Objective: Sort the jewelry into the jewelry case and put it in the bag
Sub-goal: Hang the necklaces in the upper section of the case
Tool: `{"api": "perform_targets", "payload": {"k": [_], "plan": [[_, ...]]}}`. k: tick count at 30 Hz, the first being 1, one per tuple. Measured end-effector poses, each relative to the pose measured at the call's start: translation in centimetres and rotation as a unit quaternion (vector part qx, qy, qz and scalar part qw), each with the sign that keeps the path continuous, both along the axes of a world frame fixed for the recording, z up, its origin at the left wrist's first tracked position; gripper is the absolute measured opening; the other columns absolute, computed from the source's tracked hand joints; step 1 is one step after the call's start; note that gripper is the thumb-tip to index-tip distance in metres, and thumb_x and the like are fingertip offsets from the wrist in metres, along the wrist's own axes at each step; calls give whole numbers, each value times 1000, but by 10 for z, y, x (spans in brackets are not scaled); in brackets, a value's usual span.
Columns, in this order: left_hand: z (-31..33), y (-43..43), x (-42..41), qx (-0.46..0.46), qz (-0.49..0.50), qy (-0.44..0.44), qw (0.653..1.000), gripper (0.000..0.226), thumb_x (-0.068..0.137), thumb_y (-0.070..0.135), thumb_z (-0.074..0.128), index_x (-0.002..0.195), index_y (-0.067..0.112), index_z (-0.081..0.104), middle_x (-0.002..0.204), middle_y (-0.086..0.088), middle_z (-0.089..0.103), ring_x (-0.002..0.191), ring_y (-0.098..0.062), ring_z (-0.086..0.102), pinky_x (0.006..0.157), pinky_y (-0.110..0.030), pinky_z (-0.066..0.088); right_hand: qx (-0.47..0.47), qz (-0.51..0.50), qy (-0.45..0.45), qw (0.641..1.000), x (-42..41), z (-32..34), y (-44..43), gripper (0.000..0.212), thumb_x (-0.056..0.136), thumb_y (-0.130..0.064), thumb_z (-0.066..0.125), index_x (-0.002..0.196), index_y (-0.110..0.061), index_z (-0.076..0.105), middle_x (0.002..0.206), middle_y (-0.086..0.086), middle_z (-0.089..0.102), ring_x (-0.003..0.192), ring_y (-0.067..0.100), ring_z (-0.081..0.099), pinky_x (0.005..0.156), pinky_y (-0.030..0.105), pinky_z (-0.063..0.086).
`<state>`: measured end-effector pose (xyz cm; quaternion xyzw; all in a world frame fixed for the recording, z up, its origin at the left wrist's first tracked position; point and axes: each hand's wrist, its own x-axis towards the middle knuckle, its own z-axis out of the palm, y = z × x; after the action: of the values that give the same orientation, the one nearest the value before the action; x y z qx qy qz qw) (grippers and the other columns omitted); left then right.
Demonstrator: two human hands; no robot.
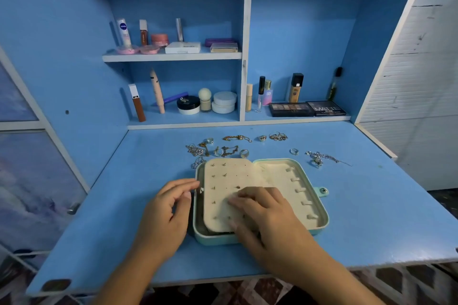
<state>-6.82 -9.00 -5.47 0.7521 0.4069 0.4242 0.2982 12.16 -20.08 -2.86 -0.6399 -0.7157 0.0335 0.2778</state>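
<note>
We have the right hand [260, 208] palm down on the cream earring panel [223, 181], fingers laid over it and pressing rather than wrapped round anything. The left hand [171, 203] sits just to its left with loosely bent fingers, empty, and its fingertips are at the left wall of the jewelry case [218, 239]. The case lies open under and ahead of both hands, its long axis running across us from left to right. What matters for the next reach is that all the loose jewelry [218, 150] lies beyond the case, on the far side from both hands, so either hand must pass over the open case to get it. A ring [244, 153] just past the far rim is straight ahead of the right hand's fingertips and looks the easiest pick. The tangled chain [319, 157] lies ahead and off to the right of that hand, well away from the left one. We see no bag.
</note>
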Motion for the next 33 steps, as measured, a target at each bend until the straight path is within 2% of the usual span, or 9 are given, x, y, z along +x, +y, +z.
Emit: {"api": "perform_targets", "payload": {"k": [3, 6, 12, 18, 21, 25, 27, 29, 33], "plan": [[7, -2, 3, -19, -7, -26, 999, 26, 86, 46, 50, 97, 34, 70, 106, 25, 64, 98, 7, 62, 82, -4, 43, 23, 2, -24, 999, -2, -4, -3, 41, 94, -49, 41, 127, -29, 55, 124, -12, 51, 113, 14, 48, 88, 33, 48], [12, 3, 6, -49, 10, -23, 998, 9, 89, 33, 65, 97, 32, 70, 101, 20, 66, 91, 3, 65, 75, -7, 47, 12, 25, -22, 999, 4, -2, -7, 44, 92, -54, 42, 128, -31, 53, 127, -15, 48, 117, 10, 44, 93, 28, 44], [37, 29, 24, -46, 2, 81, 996, 17, 91, 29, 62, 106, 36, 62, 113, 17, 59, 104, 0, 59, 86, -23, 49, 63, -37, -13, 997, 24, -6, -31, 27, 77, -47, 63, 98, -30, 59, 100, -16, 52, 93, 12, 52, 77, 30, 49], [52, 55, 39, -39, -14, 205, 978, 26, 99, 19, 48, 118, 22, 66, 116, 9, 66, 97, -4, 57, 76, -12, 38, 68, -102, -59, 991, 35, -12, -40, 16, 69, -40, 70, 82, -34, 63, 85, -16, 51, 80, 13, 48, 63, 28, 44], [53, 59, 37, -32, -13, 225, 974, 24, 97, 17, 54, 116, 23, 68, 114, 9, 68, 96, -5, 59, 83, -18, 41, 68, -131, -79, 986, 38, -12, -40, 15, 67, -36, 77, 78, -35, 67, 80, -13, 52, 77, 15, 45, 61, 28, 37], [47, 58, 31, -35, -14, 240, 970, 25, 100, 19, 47, 105, 24, 71, 104, 12, 67, 93, -6, 58, 76, -16, 40, 35, -176, 81, 980, 41, -10, -39, 22, 76, -20, 76, 88, -32, 62, 82, -13, 45, 68, 5, 48, 59, 9, 35], [46, 53, 30, -52, -7, 227, 972, 32, 102, 26, 42, 78, 23, 63, 78, 9, 62, 76, -13, 55, 64, -21, 38, 26, -241, 186, 952, 36, -9, -36, 18, 83, -33, 67, 93, -34, 51, 83, -12, 46, 68, 2, 48, 58, 9, 35], [46, 48, 28, -89, 13, 209, 974, 46, 101, 43, 35, 65, 17, 47, 62, 2, 47, 63, -17, 46, 60, -30, 33, 17, -284, 212, 935, 32, -11, -33, 25, 83, -44, 63, 96, -32, 45, 85, -9, 48, 72, 3, 50, 57, 12, 33], [46, 44, 26, -168, -9, 183, 969, 68, 84, 75, 36, 85, 15, 67, 87, -3, 68, 85, -22, 63, 79, -33, 47, -40, -309, 202, 929, 29, -6, -25, 34, 82, -54, 58, 100, -30, 44, 91, -10, 48, 78, 8, 51, 58, 19, 31]]}}
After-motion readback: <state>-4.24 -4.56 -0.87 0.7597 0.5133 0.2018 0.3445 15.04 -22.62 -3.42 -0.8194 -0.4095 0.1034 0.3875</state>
